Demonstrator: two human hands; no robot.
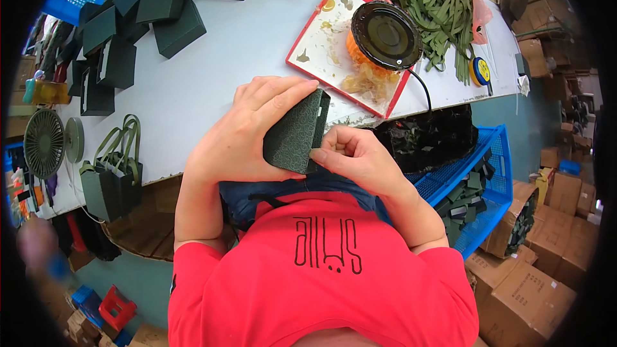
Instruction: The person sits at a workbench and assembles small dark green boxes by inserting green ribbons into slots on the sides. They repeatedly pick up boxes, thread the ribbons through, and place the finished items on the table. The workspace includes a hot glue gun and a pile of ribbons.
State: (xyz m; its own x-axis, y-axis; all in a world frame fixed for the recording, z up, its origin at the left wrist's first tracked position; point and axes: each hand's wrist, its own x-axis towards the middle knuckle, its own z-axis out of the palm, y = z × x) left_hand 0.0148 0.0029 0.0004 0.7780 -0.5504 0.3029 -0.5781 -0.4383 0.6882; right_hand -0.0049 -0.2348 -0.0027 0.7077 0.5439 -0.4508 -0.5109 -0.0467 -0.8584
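A small dark green patterned cardboard box is tilted on its side in front of my body, at the table's near edge. My left hand wraps round it from the left, fingers over its top and thumb along its lower edge. At the box's right side, my right hand has its fingers curled. Its thumb and forefinger pinch at the lower part of the box's edge. Whether something small is also between those fingertips I cannot tell.
A round black-topped pot with amber glue drips stands on a red-rimmed board. Green ribbons fill a pink bag. Several green boxes lie at the far left, beyond a fan and handled bags. A blue crate stands right.
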